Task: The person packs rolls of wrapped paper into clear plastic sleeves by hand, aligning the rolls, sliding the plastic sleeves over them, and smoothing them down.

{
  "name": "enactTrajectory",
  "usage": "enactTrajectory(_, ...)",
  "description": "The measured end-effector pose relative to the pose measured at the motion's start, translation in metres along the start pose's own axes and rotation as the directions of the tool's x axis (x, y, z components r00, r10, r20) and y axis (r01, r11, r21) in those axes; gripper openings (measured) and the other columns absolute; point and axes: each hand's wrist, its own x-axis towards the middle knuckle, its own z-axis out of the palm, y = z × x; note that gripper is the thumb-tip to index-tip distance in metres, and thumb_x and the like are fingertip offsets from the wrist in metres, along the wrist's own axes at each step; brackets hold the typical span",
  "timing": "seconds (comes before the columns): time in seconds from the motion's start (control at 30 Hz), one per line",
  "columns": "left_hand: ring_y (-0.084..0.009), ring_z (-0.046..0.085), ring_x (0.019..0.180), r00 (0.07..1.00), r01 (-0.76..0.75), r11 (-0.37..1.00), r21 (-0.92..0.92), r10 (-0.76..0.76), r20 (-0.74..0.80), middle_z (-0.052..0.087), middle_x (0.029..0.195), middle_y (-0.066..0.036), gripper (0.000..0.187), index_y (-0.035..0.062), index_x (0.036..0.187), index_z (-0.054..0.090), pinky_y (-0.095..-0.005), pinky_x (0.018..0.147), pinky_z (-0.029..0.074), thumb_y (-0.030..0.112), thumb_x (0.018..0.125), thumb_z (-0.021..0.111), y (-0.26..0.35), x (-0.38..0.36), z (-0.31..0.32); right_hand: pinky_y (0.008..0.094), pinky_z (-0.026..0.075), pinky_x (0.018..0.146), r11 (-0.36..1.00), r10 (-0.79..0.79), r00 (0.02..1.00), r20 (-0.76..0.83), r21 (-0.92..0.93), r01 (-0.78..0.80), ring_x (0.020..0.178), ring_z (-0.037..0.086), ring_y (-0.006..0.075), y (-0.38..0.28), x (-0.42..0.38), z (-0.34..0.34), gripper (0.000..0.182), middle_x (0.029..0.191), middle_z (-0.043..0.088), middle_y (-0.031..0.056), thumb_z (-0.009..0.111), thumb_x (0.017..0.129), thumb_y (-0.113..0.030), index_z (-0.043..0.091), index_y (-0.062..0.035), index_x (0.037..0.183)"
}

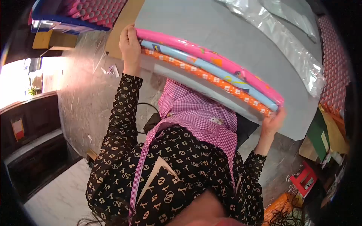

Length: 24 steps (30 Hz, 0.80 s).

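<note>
Closed at both ends: left hand (131,46) and right hand (273,121) (right fingers blurred) hold three patterned rolls (205,53), pink, blue, orange, side by side. Rolls lie between the hands, long axis running hand to hand, slanting bodyward at the right; right hand nearer the checked apron (188,96). Farther side: grey tabletop (181,19), clear plastic sleeves (281,39).

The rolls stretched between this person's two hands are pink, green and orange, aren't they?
Not quite: the middle roll is light blue, not green. The head view shows it between the pink roll and the orange roll.
</note>
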Motion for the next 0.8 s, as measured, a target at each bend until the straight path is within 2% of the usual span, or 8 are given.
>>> enactTrajectory(0.1,-0.0214,0.060,0.084,0.992,-0.117,0.973,0.199,0.123,-0.014,0.064,0.093,-0.015,0.036,-0.0058,0.112,0.061,-0.0350,0.075,0.047,0.026,0.102,0.046,-0.015,0.017,0.013,0.0463,0.044,0.093,0.987,-0.058,0.998,0.016,-0.146,0.060,0.103,0.054,0.0393,0.005,0.004,0.004,0.041,0.112,0.056,0.0215,0.048,0.079,0.004,0.053,0.0030,0.120)
enactTrajectory(0.17,-0.0312,0.063,0.100,0.997,0.005,0.981,0.195,-0.018,0.069,0.066,0.108,-0.020,0.039,-0.0052,0.119,0.059,-0.0386,0.086,0.047,0.027,0.100,0.048,-0.002,0.025,0.019,0.0493,0.042,0.087,0.984,-0.071,0.993,0.097,-0.153,0.085,0.093,0.052,0.0418,-0.015,0.018,0.008,0.040,0.101,0.056,0.0215,0.048,0.073,0.005,0.055,0.0021,0.112)
enactTrajectory(0.3,-0.0352,0.061,0.107,0.982,-0.190,0.940,0.284,0.179,0.065,0.064,0.114,-0.023,0.042,-0.0043,0.125,0.055,-0.0395,0.093,0.047,0.028,0.099,0.050,-0.029,0.045,0.038,0.0498,0.039,0.078,0.981,-0.063,0.990,0.122,-0.176,0.084,0.083,0.051,0.0408,-0.045,0.040,0.007,0.016,0.084,0.057,0.0182,0.056,0.073,0.001,0.054,-0.0009,0.089)
enactTrajectory(0.4,-0.0372,0.061,0.108,0.954,-0.298,0.864,0.405,0.281,0.104,0.063,0.116,-0.025,0.043,-0.0029,0.125,0.055,-0.0405,0.093,0.046,0.030,0.098,0.050,-0.050,0.066,0.050,0.0481,0.039,0.080,0.978,0.034,0.970,0.239,-0.208,0.017,0.085,0.053,0.0410,-0.055,0.051,0.019,0.017,0.087,0.060,0.0203,0.051,0.074,0.002,0.055,-0.0002,0.091)
enactTrajectory(0.47,-0.0396,0.051,0.123,0.936,-0.197,0.751,0.630,-0.047,0.349,0.056,0.132,-0.021,0.048,0.0015,0.130,0.054,-0.0487,0.102,0.039,0.037,0.097,0.048,-0.027,0.068,0.047,0.0481,0.039,0.078,0.971,0.007,0.969,0.246,-0.233,0.052,0.084,0.054,0.0412,-0.060,0.055,0.022,0.012,0.087,0.060,0.0207,0.051,0.077,0.001,0.053,-0.0004,0.088)
enactTrajectory(0.5,-0.0396,0.051,0.123,0.938,-0.192,0.756,0.626,-0.046,0.343,0.056,0.132,-0.021,0.048,0.0015,0.130,0.054,-0.0487,0.102,0.039,0.037,0.097,0.048,-0.029,0.066,0.050,0.0479,0.039,0.078,0.977,0.029,0.967,0.252,-0.211,0.025,0.083,0.054,0.0409,-0.063,0.056,0.023,0.013,0.085,0.060,0.0202,0.051,0.077,0.001,0.053,-0.0003,0.090)
enactTrajectory(0.67,-0.0389,0.033,0.138,0.892,-0.444,0.631,0.637,0.243,0.381,0.039,0.149,-0.017,0.051,0.0047,0.135,0.050,-0.0567,0.108,0.027,0.038,0.096,0.049,-0.035,0.053,0.056,0.0448,0.040,0.079,0.961,0.058,0.958,0.280,-0.276,0.023,0.077,0.057,0.0393,-0.068,0.064,0.023,0.013,0.081,0.062,0.0176,0.051,0.080,-0.001,0.054,-0.0018,0.093)
enactTrajectory(0.8,-0.0382,0.031,0.140,0.826,-0.539,0.626,0.564,0.259,0.501,0.039,0.149,-0.018,0.055,0.0038,0.136,0.049,-0.0553,0.111,0.022,0.040,0.096,0.051,0.001,0.018,0.070,0.0441,0.040,0.079,0.957,0.053,0.952,0.300,-0.287,0.037,0.080,0.059,0.0389,-0.079,0.069,0.020,0.012,0.084,0.063,0.0186,0.050,0.082,-0.002,0.054,-0.0016,0.093)
